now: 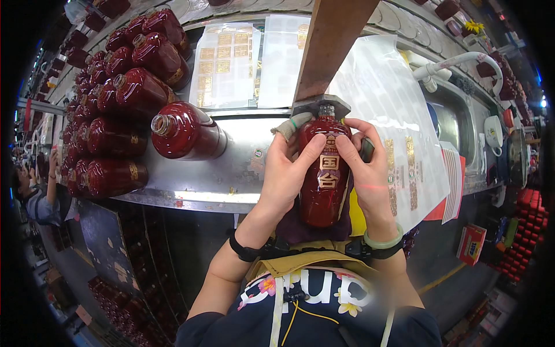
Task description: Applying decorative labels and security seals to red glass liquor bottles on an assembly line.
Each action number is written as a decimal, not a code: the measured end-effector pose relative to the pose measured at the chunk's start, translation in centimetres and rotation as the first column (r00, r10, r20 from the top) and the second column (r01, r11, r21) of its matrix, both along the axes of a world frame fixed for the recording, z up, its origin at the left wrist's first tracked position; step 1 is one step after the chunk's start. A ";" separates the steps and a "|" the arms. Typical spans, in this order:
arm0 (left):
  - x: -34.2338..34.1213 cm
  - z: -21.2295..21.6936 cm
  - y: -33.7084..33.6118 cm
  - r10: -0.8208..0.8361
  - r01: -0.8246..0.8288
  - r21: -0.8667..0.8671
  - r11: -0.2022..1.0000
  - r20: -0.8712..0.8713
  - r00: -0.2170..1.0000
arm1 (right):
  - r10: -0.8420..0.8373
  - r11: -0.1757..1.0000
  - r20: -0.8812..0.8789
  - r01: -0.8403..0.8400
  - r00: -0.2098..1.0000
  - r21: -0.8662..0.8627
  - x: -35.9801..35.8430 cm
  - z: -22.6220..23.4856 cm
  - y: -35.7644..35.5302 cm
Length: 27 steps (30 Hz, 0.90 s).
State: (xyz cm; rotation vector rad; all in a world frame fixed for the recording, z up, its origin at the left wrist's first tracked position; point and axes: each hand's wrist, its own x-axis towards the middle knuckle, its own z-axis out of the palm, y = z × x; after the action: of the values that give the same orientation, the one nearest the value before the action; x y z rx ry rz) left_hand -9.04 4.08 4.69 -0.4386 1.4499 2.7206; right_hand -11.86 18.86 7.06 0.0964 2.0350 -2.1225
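A dark red glass bottle leans toward me at the table's front edge, neck away from me, with gold lettering down its front. My left hand grips its left side, and the thumb presses near the top of the lettering. A cloth cover wraps one left finger. From the other side my right hand holds the bottle, its thumb pressed opposite the left one. The bottle's base rests near my lap on dark cloth. Another red bottle lies tilted on the metal table, left of my hands.
Many red bottles crowd the table's left end. Sheets of gold decals lie behind, and a large translucent sheet covers the right side. A wooden post rises beyond the bottle. A sink with a white tap stands at right.
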 end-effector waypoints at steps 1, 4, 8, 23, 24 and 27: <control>0.0 -0.1 0.1 0.005 -0.005 -0.002 1.000 0.000 1.000 | -0.004 1.000 0.005 0.004 1.000 -0.007 0.0 0.0 0.0; 0.0 -0.1 0.2 0.005 -0.005 -0.006 1.000 -0.001 1.000 | -0.001 1.000 0.009 0.001 1.000 -0.001 -0.1 -0.2 0.2; 0.8 -0.4 -0.1 0.005 -0.004 0.067 0.998 -0.008 1.000 | 0.047 0.999 0.025 -0.047 0.999 -0.010 -0.5 0.0 0.9; 0.3 -0.2 0.5 0.054 -0.057 -0.065 0.996 -0.045 0.997 | 0.055 0.998 0.023 -0.055 0.998 -0.016 -0.3 -0.1 0.7; 0.2 -0.2 0.6 0.052 -0.055 -0.063 0.996 -0.044 0.998 | 0.054 0.998 0.015 -0.054 0.998 -0.012 -0.2 -0.1 0.8; 0.2 -0.4 0.7 0.048 -0.054 -0.107 0.993 -0.061 0.997 | 0.052 0.999 0.000 -0.052 0.999 0.008 -0.3 -0.3 0.9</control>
State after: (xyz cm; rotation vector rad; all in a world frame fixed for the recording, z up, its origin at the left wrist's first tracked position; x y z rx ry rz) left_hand -8.86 4.75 4.33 -0.4093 1.6295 2.7249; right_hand -12.16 19.72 6.79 0.0443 2.0241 -2.0836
